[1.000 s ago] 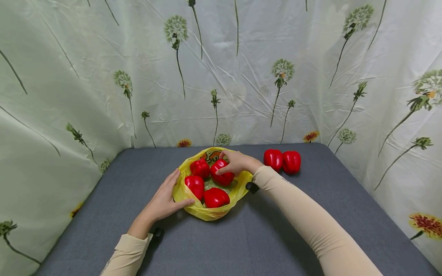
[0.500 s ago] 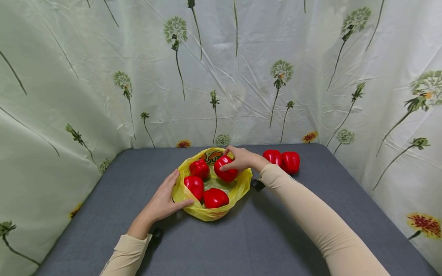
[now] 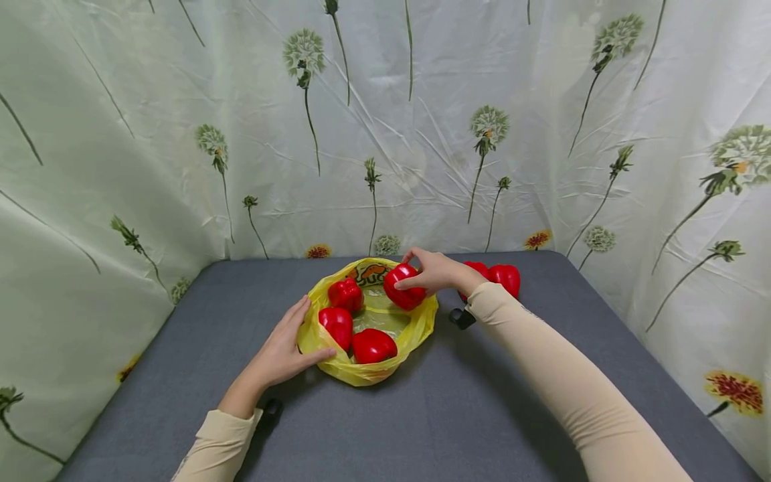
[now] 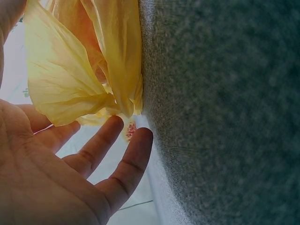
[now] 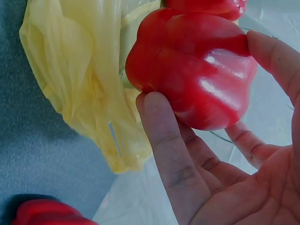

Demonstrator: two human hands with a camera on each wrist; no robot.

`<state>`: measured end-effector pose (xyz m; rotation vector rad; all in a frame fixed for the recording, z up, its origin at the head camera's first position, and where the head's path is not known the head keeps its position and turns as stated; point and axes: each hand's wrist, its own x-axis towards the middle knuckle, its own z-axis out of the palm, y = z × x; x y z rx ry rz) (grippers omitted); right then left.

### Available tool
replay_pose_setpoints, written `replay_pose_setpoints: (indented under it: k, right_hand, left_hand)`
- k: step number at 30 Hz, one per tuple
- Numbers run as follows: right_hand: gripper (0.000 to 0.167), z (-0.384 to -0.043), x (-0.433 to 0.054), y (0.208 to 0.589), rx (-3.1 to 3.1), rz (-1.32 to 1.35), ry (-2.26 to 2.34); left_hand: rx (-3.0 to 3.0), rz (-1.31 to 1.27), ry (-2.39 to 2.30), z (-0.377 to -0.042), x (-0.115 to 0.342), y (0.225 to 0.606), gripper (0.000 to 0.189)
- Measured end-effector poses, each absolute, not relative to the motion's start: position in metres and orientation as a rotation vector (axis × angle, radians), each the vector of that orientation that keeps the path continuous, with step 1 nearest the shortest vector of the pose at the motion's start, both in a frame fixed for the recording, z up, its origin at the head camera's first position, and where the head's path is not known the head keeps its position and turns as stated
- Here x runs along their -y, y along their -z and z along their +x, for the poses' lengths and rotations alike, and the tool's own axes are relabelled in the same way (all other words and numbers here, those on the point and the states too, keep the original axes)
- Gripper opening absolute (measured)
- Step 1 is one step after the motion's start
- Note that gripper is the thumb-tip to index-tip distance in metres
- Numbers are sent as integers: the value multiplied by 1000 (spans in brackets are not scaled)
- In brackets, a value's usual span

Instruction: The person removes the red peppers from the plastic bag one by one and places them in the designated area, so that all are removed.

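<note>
Farther right than in the earlier frame, one red bell pepper (image 5: 192, 70) hangs at the yellow plastic bag's (image 3: 361, 375) far right side — above the rim or just inside, hard to tell. The right hand (image 3: 438, 270), much the nearer, grips it from the right, thumb and fingers parted by its width. The left hand (image 3: 283, 349) — fingers spread — touches the bag's left side.

The bag (image 3: 361, 375) sits on the table (image 3: 385, 435), three peppers (image 3: 346, 294) inside, your left hand (image 3: 283, 351) at its left. Your right hand (image 3: 442, 271) holds another pepper (image 3: 406, 298) at the bag's right rear; two peppers (image 3: 504, 280) lie farther right.
</note>
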<state>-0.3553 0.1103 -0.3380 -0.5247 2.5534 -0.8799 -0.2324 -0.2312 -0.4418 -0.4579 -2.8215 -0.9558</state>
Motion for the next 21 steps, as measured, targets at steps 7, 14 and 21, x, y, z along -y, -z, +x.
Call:
replay_pose_setpoints:
  k: [7, 14, 21]
  right_hand:
    - [64, -354, -123, 335, -2577, -516, 900]
    - [65, -356, -139, 336, -2612, -490, 918]
    - [67, -357, -156, 335, -2643, -470, 968]
  left_hand:
    - [2832, -452, 959, -231, 231, 442, 115]
    - [2828, -456, 959, -230, 230, 441, 115]
    - [2817, -465, 958, -229, 230, 441, 114]
